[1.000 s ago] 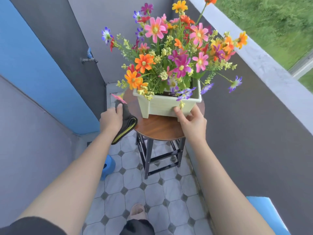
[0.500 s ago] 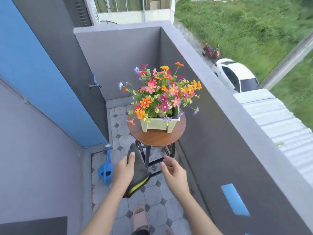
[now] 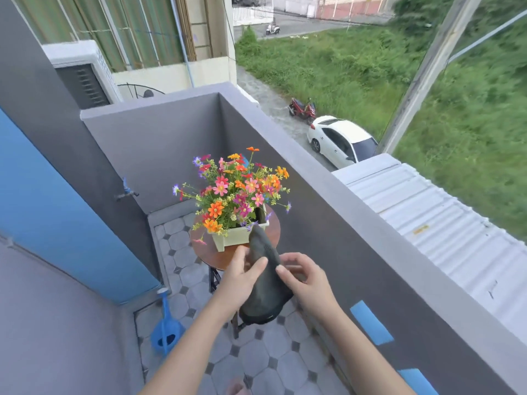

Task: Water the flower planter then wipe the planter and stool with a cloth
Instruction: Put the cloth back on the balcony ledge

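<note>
In front of the planter (image 3: 236, 238) on its stool (image 3: 219, 256), left hand (image 3: 242, 276) and right hand (image 3: 306, 280) pinch the cloth (image 3: 263, 280), which looks soft, light and floppy, probably best bunched in one palm.

A narrow balcony in soft daylight. The floor (image 3: 271, 363) is pale grey octagonal tiles with small dark squares between them. A grey parapet wall (image 3: 313, 172) runs along the floor's right edge and meets a grey end wall (image 3: 154, 143) at the far corner; blue patches (image 3: 370, 322) mark the parapet's inner face. On the left a blue panel (image 3: 57, 209) meets a dark grey wall (image 3: 42, 81), with a tap (image 3: 127, 192) above the floor's far left corner. Beyond the parapet lie a corrugated roof (image 3: 427, 223), a white car (image 3: 342, 141), a red scooter (image 3: 302, 109), grass (image 3: 356, 69) and a pole (image 3: 422, 72); curtained windows (image 3: 128, 29) stand behind the end wall
</note>
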The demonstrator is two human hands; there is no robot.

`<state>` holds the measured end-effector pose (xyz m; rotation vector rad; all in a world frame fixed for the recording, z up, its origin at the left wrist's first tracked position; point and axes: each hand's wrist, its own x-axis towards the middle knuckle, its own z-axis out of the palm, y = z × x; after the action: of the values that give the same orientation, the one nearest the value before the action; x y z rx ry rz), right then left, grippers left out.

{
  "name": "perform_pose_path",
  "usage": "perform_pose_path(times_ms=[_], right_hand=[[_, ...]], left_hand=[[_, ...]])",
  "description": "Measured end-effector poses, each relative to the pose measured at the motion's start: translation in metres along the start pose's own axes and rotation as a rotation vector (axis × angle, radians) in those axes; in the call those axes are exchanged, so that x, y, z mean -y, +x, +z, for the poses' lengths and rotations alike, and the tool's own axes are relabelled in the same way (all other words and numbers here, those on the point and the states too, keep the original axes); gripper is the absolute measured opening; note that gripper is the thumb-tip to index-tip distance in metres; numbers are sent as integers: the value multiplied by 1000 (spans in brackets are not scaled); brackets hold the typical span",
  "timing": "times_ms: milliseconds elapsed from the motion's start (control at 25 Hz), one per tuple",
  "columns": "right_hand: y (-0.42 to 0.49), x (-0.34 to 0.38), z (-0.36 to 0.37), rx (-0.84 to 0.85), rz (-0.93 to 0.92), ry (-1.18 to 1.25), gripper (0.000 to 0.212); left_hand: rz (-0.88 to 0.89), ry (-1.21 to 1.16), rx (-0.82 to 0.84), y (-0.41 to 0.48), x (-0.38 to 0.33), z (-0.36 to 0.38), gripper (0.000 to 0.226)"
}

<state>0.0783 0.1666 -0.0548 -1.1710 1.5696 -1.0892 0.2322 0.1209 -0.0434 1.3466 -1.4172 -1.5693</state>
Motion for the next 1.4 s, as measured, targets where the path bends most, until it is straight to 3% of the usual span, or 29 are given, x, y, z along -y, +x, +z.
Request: perform_pose_path(times_ms=[120, 240, 360, 480, 640, 760, 880, 1040, 1240, 1400], right_hand=[[4, 15, -16, -101, -95, -132, 22], [9, 28, -39, -217, -206, -296, 19], [8, 34, -62, -328, -257, -500, 23], [3, 33, -83, -413, -172, -575, 19], [7, 26, -120, -441, -75, -587, 4], [17, 18, -153, -336, 31, -556, 14], [28, 3, -188, -166, 168, -440, 18], [62, -25, -232, -258, 155, -443, 21], [119, -68, -276, -218, 245, -619, 28], [133, -87, -290, -44, 243, -649, 26]], left_hand=[[0, -137, 44, 17, -22, 9, 28], [8, -175, 293, 44, -41, 12, 61], [76, 8, 453, 73, -56, 25, 43], [193, 208, 521, 95, -60, 49, 21], [350, 526, 361, 121, -63, 84, 23], [321, 669, 347, 140, -67, 101, 31], [212, 664, 466, 166, -67, 126, 25], [121, 700, 478, 208, -81, 177, 20], [132, 771, 365, 262, -72, 241, 23], [303, 891, 283, 270, -46, 259, 35]])
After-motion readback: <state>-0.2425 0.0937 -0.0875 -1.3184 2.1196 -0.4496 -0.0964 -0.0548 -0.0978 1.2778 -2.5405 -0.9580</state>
